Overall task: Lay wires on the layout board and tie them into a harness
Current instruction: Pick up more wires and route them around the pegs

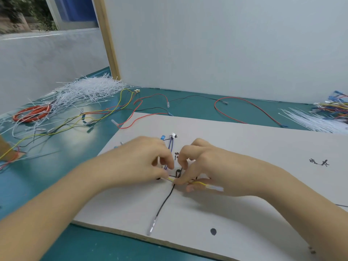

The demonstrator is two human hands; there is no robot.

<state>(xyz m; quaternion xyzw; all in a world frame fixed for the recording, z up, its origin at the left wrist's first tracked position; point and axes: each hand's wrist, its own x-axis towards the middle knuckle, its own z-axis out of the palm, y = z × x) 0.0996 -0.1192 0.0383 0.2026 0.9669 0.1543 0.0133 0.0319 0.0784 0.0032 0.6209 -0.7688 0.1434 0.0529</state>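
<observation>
1. A black dot is drawn on the layout board near its front edge, at about 5 o'clock from the hands.
2. A black wire runs from a clear terminal near the board's front edge up to the point where the two hands meet.
3. The left hand lies on the board with its fingers curled, thumb and forefinger pinched together on the wires at the crossing point.
4. The right hand faces it, fingers bent and clamped on the yellow wire, whose clear sleeve sticks out at 3 o'clock from the crossing.
5. Purple wires run away at 12 o'clock to a white connector, with a blue terminal just beside it.
6. Handwritten marks sit on the board at 3 o'clock, well apart from the hands.
7. On the green table, loose wires spread at 10 o'clock, with a red wire at 1 o'clock.
8. A heap of white cable ties lies at 11 o'clock, over red-handled scissors.
9. More ties and a bundle of coloured wires lie at 2 o'clock.
</observation>
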